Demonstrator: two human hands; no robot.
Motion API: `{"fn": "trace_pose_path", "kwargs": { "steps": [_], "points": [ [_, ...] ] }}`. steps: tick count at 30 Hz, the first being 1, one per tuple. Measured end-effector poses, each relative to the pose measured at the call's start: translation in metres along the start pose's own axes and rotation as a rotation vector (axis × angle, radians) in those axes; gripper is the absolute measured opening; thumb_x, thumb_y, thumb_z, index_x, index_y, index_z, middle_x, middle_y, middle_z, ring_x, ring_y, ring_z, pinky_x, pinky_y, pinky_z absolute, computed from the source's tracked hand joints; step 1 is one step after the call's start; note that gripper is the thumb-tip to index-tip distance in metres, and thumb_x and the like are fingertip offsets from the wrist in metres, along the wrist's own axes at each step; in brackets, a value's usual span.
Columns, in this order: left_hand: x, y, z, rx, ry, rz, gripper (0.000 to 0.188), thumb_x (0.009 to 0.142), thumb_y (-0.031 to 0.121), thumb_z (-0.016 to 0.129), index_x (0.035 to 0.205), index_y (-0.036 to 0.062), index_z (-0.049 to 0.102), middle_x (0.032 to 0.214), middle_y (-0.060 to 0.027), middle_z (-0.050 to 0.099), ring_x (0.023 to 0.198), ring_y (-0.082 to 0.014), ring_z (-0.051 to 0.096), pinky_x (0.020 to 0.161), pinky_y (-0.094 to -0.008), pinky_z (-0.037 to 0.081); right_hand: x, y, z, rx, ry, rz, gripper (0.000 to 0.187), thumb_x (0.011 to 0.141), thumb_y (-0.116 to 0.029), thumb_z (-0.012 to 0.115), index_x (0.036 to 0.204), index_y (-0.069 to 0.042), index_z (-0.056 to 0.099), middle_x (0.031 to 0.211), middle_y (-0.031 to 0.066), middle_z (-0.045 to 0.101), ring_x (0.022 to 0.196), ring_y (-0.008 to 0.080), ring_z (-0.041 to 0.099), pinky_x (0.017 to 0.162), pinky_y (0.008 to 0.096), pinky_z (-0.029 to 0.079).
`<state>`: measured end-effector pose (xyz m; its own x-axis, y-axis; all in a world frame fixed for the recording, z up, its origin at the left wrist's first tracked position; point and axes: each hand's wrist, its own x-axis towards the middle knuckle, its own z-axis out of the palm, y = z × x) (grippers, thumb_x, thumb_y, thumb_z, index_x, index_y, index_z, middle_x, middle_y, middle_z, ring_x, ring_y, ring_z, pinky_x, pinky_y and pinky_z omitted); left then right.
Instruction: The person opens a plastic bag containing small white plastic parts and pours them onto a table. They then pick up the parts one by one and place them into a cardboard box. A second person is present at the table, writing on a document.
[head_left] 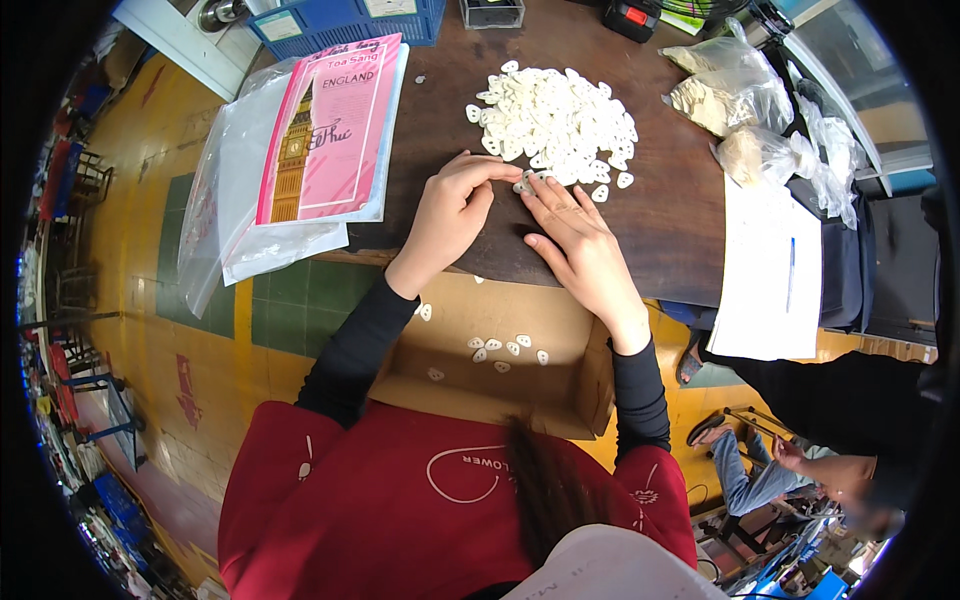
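A heap of small white triangular pieces with holes (555, 120) lies on the dark wooden table. At the heap's near edge my left hand (450, 212) reaches in from the left, its index fingertip touching a few white pieces (526, 184). My right hand (582, 240) rests nearly flat there, fingers stretched over the same few pieces, thumb apart. Its fingers partly cover them. Below the table edge, under my forearms, an open cardboard box (480, 395) holds several loose white pieces (513, 348).
To the left lie a pink notebook (330, 140) and clear plastic bags (205, 225). A blue basket (350, 25) stands behind. At right are bags of pale pieces (735, 90) and paper sheets with a pen (765, 270). Another person's dark sleeve (810, 400) shows at lower right.
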<state>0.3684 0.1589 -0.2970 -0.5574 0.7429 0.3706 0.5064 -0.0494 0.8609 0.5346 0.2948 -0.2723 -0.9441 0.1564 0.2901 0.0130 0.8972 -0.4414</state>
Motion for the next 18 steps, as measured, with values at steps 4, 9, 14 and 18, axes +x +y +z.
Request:
{"fn": "trace_pose_path", "kwargs": {
  "steps": [4,9,14,18],
  "points": [
    [-0.001,-0.001,0.0,0.057,-0.023,0.044,0.033,0.09,-0.011,0.051,0.114,0.0004,0.071,0.109,-0.0116,0.076,0.108,-0.0255,0.07,0.107,-0.0383,0.046,-0.006,-0.002,0.002,0.014,-0.094,0.004,0.047,0.096,-0.02,0.067,0.141,-0.006,0.06,0.151,0.012,0.054,0.14,0.0319,0.05,0.121,0.0498,0.033],
    [-0.001,-0.002,0.0,0.186,-0.08,0.113,0.038,0.09,-0.012,0.049,0.12,0.0005,0.068,0.112,-0.013,0.075,0.108,-0.0265,0.07,0.103,-0.037,0.049,-0.025,-0.006,-0.007,0.106,-0.107,-0.018,0.042,0.096,-0.023,0.068,0.135,-0.007,0.064,0.148,0.0104,0.057,0.138,0.0282,0.053,0.118,0.0491,0.038],
    [-0.001,0.005,-0.001,-0.013,-0.035,-0.063,0.041,0.09,-0.011,0.048,0.126,0.0002,0.065,0.116,-0.0129,0.075,0.114,-0.0258,0.069,0.103,-0.0355,0.049,-0.014,-0.003,-0.007,0.155,-0.005,0.028,0.046,0.095,-0.022,0.069,0.138,-0.007,0.061,0.147,0.0152,0.057,0.138,0.0295,0.053,0.119,0.0479,0.037],
    [-0.002,0.0,-0.003,-0.048,-0.013,-0.084,0.043,0.091,-0.01,0.047,0.129,0.0007,0.063,0.121,-0.0129,0.074,0.118,-0.0244,0.068,0.103,-0.0344,0.049,-0.001,-0.006,0.009,-0.013,-0.043,-0.08,0.051,0.094,-0.025,0.07,0.138,-0.003,0.059,0.148,0.0145,0.055,0.139,0.0279,0.052,0.118,0.0449,0.039]
  ]
}}
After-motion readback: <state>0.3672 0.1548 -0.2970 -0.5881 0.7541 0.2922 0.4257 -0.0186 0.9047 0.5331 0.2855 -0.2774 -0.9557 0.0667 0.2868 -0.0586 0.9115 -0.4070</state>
